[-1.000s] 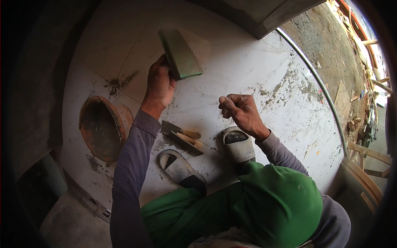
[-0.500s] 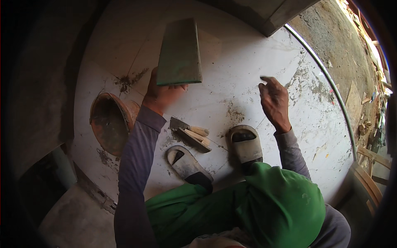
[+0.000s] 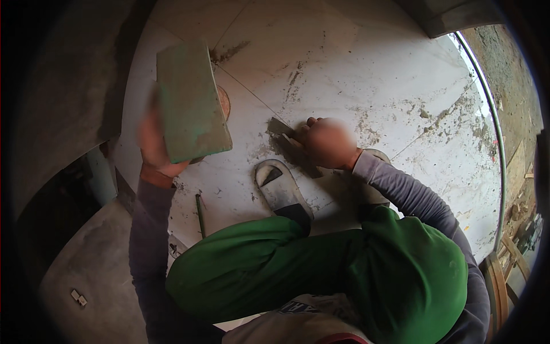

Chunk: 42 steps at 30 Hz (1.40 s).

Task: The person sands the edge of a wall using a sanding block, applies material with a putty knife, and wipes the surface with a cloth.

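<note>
Here on the pale tiled floor point(image 3: 269, 80), the person is squatting with knees wide in green trousers point(image 3: 229, 264), and the left hand point(image 3: 157, 146) is gripping a green slab point(image 3: 192, 106) by its left side and lower end, holding it up with its broad face showing; the fingers behind it are hiding from me. The slab is hanging in front of the round bucket point(image 3: 225, 102), so only a bit of reddish rim is peeking out at its right edge. Over on the other side, the right hand point(image 3: 329, 143), badly blurred, is hovering low at the flat-bladed tools point(image 3: 295, 153), covering their handle ends; whether those fingers are closing round a handle or only resting there, I cannot tell. Just below the tools, the left sandal point(image 3: 283, 186) is standing in plain sight, while the right sandal point(image 3: 375, 198) is hiding partly under the forearm. Grey crumbs point(image 3: 369, 132) are littering the tiles, and a thin green rod point(image 3: 200, 215) is lying beside the left knee.
</note>
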{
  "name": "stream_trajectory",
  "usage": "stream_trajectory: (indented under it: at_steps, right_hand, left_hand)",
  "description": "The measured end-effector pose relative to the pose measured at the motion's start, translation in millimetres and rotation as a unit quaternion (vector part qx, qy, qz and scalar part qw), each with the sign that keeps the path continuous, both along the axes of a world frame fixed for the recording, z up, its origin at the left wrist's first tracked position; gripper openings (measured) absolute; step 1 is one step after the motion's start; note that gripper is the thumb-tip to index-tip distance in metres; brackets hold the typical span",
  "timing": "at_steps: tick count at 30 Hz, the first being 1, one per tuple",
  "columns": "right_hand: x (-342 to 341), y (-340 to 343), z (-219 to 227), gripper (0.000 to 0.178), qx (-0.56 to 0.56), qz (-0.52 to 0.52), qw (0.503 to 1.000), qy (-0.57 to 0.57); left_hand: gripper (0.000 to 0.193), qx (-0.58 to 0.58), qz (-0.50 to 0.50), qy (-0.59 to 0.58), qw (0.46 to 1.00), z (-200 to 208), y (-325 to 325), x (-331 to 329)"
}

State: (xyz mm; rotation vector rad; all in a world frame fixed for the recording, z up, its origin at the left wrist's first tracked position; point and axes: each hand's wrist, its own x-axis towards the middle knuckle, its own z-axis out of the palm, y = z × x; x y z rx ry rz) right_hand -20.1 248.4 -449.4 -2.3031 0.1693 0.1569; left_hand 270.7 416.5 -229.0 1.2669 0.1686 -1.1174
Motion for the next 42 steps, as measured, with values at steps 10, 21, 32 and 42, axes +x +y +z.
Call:
stream_trajectory:
  at_steps: [10,21,32,42]
  right_hand:
    - [-14,-17,23,0.017,0.141,-0.198,0.97,-0.015]
    - [38,-42,141,0.041,0.34,-0.206,0.897,-0.191]
    - [25,-34,142,0.033,0.263,-0.177,0.896,-0.311]
    - [26,-39,139,0.033,0.273,-0.175,0.887,-0.328]
  left_hand:
    - [0.068,-0.088,-0.126,-0.011,0.988,-24,-43,-19]
    - [0.061,-0.047,-0.133,0.043,0.989,-33,-83,-58]
    - [0.052,-0.075,-0.113,-0.012,0.991,-18,-105,-66]
    - [0.064,-0.039,-0.181,-0.018,0.983,-29,-102,-61]
